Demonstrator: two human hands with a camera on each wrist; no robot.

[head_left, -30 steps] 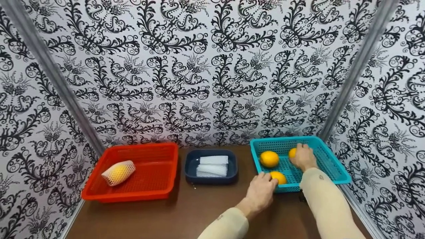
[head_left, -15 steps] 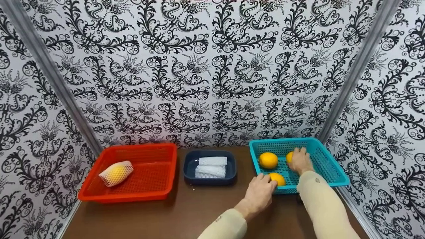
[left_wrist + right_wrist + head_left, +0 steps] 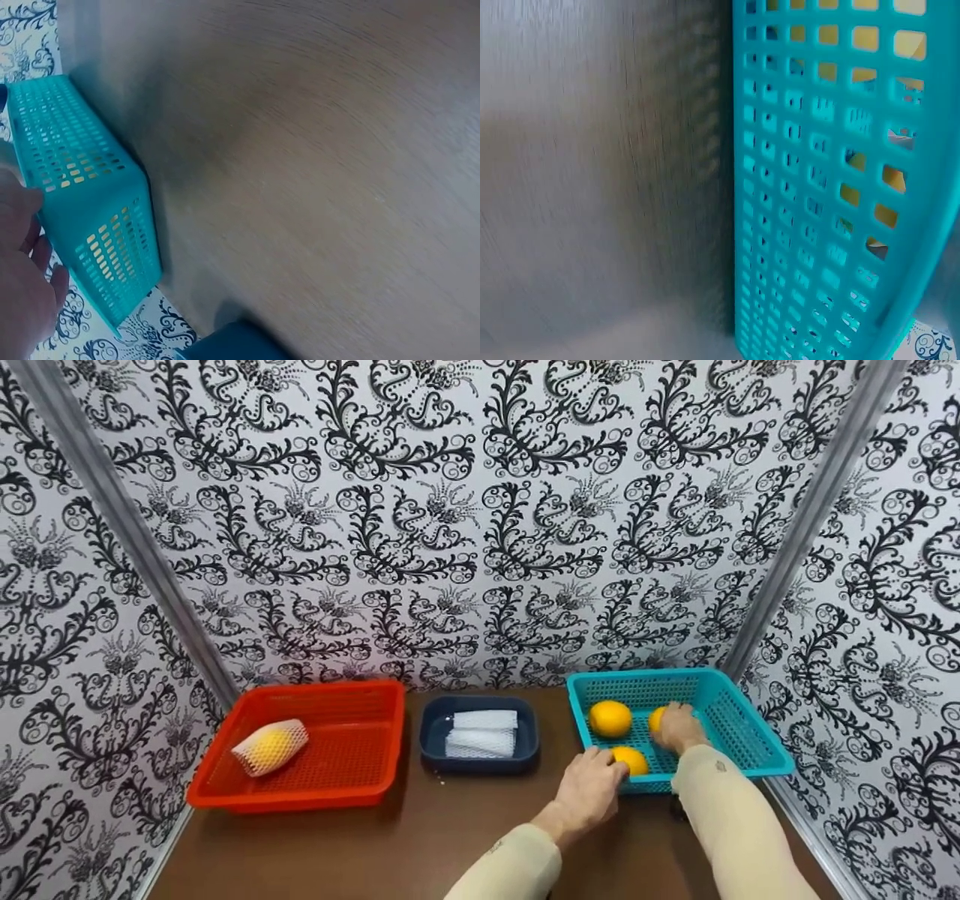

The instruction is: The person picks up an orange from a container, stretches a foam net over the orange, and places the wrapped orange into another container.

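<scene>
In the head view, a turquoise basket [image 3: 772, 765] stands at the right with oranges in it. My left hand [image 3: 586, 791] bends its fingers over the basket's near left corner, close beside the nearest orange [image 3: 634, 760]. The left wrist view shows the left hand [image 3: 26, 277] with a fingertip at that corner's rim; its contact with the orange is hidden. Inside the basket, my right hand [image 3: 679, 727] curls its fingers at the right side of another orange [image 3: 655, 720], partly covering it. A third orange [image 3: 610, 718] lies untouched near the left wall.
A red basket [image 3: 300, 797] at the left holds a yellow fruit [image 3: 271, 746] in a white foam net. Between the baskets, a dark blue tray [image 3: 480, 766] contains white foam net sleeves [image 3: 481, 735]. Patterned walls [image 3: 480, 525] enclose the brown table [image 3: 450, 847].
Both hands stay nearly in place at the turquoise basket. The right hand has drawn slightly nearer to me over its orange. The head view has shifted slightly.
</scene>
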